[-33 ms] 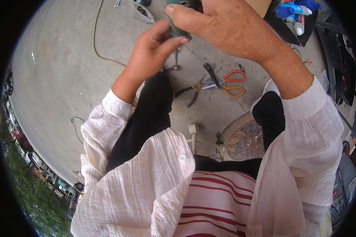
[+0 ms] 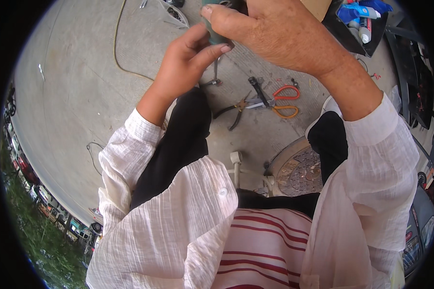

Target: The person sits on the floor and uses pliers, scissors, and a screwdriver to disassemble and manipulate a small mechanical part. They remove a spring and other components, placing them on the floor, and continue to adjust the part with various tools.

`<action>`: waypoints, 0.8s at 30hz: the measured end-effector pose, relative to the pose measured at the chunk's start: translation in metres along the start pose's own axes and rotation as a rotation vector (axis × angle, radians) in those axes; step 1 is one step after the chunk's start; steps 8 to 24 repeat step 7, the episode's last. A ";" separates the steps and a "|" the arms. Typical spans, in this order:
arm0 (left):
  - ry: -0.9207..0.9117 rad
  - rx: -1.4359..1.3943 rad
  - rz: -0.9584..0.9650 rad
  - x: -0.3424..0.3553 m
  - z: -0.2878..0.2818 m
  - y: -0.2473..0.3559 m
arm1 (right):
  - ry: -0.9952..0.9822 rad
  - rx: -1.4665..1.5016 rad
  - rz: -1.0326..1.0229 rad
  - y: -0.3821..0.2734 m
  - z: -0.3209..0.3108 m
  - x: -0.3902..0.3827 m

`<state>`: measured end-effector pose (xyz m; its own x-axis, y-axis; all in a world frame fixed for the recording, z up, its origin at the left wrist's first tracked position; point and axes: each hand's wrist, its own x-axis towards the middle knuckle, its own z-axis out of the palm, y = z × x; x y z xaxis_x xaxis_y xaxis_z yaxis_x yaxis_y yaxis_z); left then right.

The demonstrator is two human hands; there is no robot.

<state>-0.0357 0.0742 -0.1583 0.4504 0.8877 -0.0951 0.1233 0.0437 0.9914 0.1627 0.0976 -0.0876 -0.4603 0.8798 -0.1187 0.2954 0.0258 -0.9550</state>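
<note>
Both of my hands are raised at the top of the view, above my knees in black trousers. My left hand [image 2: 188, 62] pinches a small dark greenish object [image 2: 216, 37] between thumb and fingers. My right hand [image 2: 275, 33] closes over the same object from above and hides most of it, so I cannot tell what kind of thing it is. White loose sleeves cover both forearms.
On the concrete ground below my hands lie orange-handled scissors [image 2: 284, 101] and dark pliers [image 2: 235, 111]. A round metal manhole cover [image 2: 299, 171] sits by my right leg. A yellow cable [image 2: 120, 53] curves at the left. A dark crate with bottles [image 2: 361, 21] stands at top right.
</note>
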 end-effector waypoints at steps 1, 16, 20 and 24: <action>0.000 0.008 0.007 0.000 -0.001 -0.001 | 0.004 -0.006 -0.009 -0.001 0.000 0.000; 0.003 0.008 -0.013 -0.001 -0.001 -0.002 | 0.044 -0.053 -0.043 0.000 0.001 0.000; 0.003 0.008 -0.013 -0.001 -0.001 -0.002 | 0.044 -0.053 -0.043 0.000 0.001 0.000; 0.003 0.008 -0.013 -0.001 -0.001 -0.002 | 0.044 -0.053 -0.043 0.000 0.001 0.000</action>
